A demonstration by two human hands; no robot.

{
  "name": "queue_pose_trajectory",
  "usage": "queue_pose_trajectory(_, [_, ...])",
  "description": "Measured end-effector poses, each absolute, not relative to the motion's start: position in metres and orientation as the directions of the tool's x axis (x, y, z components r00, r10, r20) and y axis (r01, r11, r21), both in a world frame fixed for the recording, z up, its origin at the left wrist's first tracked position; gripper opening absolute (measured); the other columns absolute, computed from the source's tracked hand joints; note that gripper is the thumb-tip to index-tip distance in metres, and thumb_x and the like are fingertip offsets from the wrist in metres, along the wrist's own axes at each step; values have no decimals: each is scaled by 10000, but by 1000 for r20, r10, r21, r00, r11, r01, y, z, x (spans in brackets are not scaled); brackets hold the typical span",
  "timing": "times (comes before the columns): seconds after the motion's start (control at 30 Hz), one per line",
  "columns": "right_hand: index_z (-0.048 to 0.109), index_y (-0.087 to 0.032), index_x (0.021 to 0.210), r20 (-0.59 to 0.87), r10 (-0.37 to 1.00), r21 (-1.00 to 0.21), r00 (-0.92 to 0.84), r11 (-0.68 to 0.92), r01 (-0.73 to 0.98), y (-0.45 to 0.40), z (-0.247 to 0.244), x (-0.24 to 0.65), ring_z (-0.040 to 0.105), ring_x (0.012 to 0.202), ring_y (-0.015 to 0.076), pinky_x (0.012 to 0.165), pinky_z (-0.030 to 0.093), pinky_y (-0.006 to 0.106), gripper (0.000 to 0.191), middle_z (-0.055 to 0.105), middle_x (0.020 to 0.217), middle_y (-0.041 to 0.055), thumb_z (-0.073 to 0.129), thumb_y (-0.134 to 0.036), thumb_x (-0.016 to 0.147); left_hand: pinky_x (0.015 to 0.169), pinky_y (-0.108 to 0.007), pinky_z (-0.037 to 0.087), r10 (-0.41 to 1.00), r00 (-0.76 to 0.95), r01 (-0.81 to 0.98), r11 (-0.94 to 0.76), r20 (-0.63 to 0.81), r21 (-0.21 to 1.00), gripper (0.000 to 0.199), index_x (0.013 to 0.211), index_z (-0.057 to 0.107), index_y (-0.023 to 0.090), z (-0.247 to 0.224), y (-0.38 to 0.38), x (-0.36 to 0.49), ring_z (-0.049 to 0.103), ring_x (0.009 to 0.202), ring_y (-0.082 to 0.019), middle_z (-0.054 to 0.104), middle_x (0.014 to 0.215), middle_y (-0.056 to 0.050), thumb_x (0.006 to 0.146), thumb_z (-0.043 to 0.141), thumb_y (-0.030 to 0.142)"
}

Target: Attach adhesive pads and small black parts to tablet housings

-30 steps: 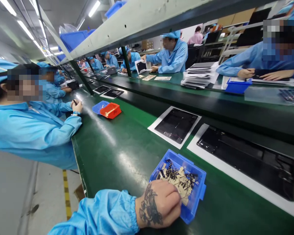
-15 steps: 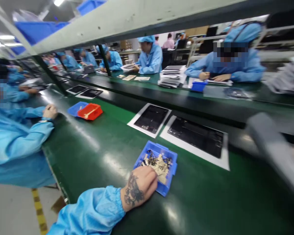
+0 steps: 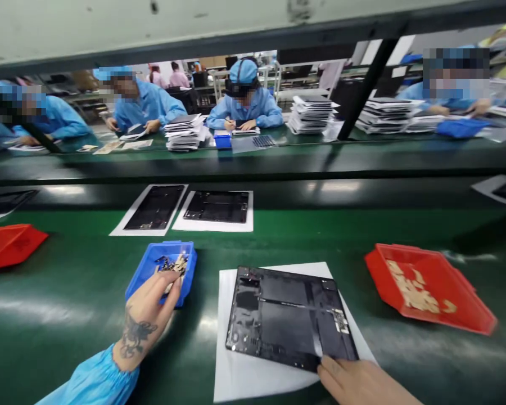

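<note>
My left hand (image 3: 152, 306) reaches over the blue bin (image 3: 138, 269), its thumb and fingers pinched together. Small beige and black pieces (image 3: 179, 264) lie in that bin; whatever is between the fingertips is too small to make out. In front of me an opened black tablet (image 3: 284, 315), its inner parts showing, rests slightly turned on a white sheet (image 3: 231, 377). At the tablet's near right corner my right hand (image 3: 354, 379) has its fingers closed on the edge. A pale glossy strip shows just beside those fingertips.
A red bin (image 3: 468, 298) with beige pieces stands at the right, another red bin (image 3: 17, 244) at the far left. Two opened tablets (image 3: 156, 208) on white sheets lie beyond the blue bin. Co-workers in blue sit across the bench near paper stacks (image 3: 185, 135). A beam crosses overhead.
The view has swung right, bringing the near tablet, the right red bin and my right hand into sight. My left hand stays at the blue bin, still pinched. A blurred grey shape at right is gone.
</note>
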State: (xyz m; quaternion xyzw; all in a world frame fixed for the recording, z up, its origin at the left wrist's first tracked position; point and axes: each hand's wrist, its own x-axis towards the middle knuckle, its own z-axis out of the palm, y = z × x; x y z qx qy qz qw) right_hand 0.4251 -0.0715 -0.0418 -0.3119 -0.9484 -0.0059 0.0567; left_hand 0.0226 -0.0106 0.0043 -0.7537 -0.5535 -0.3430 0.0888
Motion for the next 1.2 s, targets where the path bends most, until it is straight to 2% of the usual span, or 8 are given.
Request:
queue_pose_trajectory(0.1, [583, -182, 976, 21, 578, -59, -815, 815, 577, -83, -26, 434, 660, 674, 204, 548, 493, 297, 402, 680, 982, 61, 450, 12, 649, 761, -278, 494, 738, 242, 893, -423, 630, 153, 87, 955, 606, 172, 17, 0, 46, 653, 836, -173, 682, 911, -49, 891, 549, 165])
queue_pose_trajectory(0.27, [624, -243, 926, -118, 775, -508, -621, 490, 708, -80, 11, 434, 642, 757, 174, 674, 478, 271, 303, 649, 949, -13, 564, -30, 718, 672, -271, 503, 629, 480, 828, -555, 612, -80, 154, 1032, 585, 162, 39, 16, 99, 656, 720, -163, 696, 847, -49, 889, 536, 133])
queue_pose_trajectory(0.37, [643, -229, 856, -116, 862, -753, -494, 248, 610, -66, 25, 435, 614, 766, 151, 704, 442, 246, 140, 644, 846, -13, 533, -142, 867, 656, -274, 522, 498, 665, 664, -735, 557, -136, 170, 1045, 574, 114, 42, 18, 148, 654, 735, -174, 697, 867, -88, 895, 496, 103])
queue_pose_trajectory(0.47, [629, -182, 721, -148, 924, -896, -352, 25, 443, -50, 35, 441, 574, 705, 152, 650, 413, 243, 301, 624, 729, 5, 504, -362, 928, 679, -315, 548, 318, 801, 439, -888, 508, -136, 207, 1068, 573, 60, 40, 15, 205, 650, 813, -210, 684, 949, -138, 904, 449, 91])
queue_pose_trajectory(0.73, [561, -143, 744, -375, 903, -864, -210, -423, -273, -40, 33, 482, 207, 400, 25, 375, 96, 192, 367, 435, 549, -62, 673, -491, 782, 736, -354, 564, 111, 845, 173, -982, 523, -71, 256, 1061, 589, 45, 44, 22, 299, 645, 837, -215, 675, 953, -165, 935, 377, 108])
queue_pose_trajectory(0.83, [571, -136, 748, -345, 924, -869, -166, -381, -314, -38, 30, 498, 246, 403, 15, 369, 115, 186, 340, 511, 627, -31, 685, -455, 778, 763, -345, 554, 132, 829, 114, -991, 543, 67, 255, 1101, 577, 62, 43, 28, 314, 633, 877, -209, 665, 980, -153, 937, 386, 105])
queue_pose_trajectory(1.03, [622, -174, 752, -77, 996, -997, 33, -78, 27, -28, 32, 528, 464, 534, 95, 511, 362, 216, 247, 489, 561, -36, 607, -392, 867, 755, -240, 505, 644, 662, 147, -613, 384, 776, 116, 940, 650, 159, 50, 45, 350, 609, 838, -134, 651, 899, -52, 905, 541, 173])
queue_pose_trajectory(1.2, [619, -181, 722, -13, 998, -978, 59, -25, 208, -26, 31, 542, 548, 707, 143, 676, 427, 263, 246, 600, 725, 2, 550, -331, 904, 690, -235, 481, 747, 660, 120, -217, 85, 969, 109, 846, 662, 155, 43, 59, 375, 591, 754, -133, 640, 823, -29, 856, 617, 254])
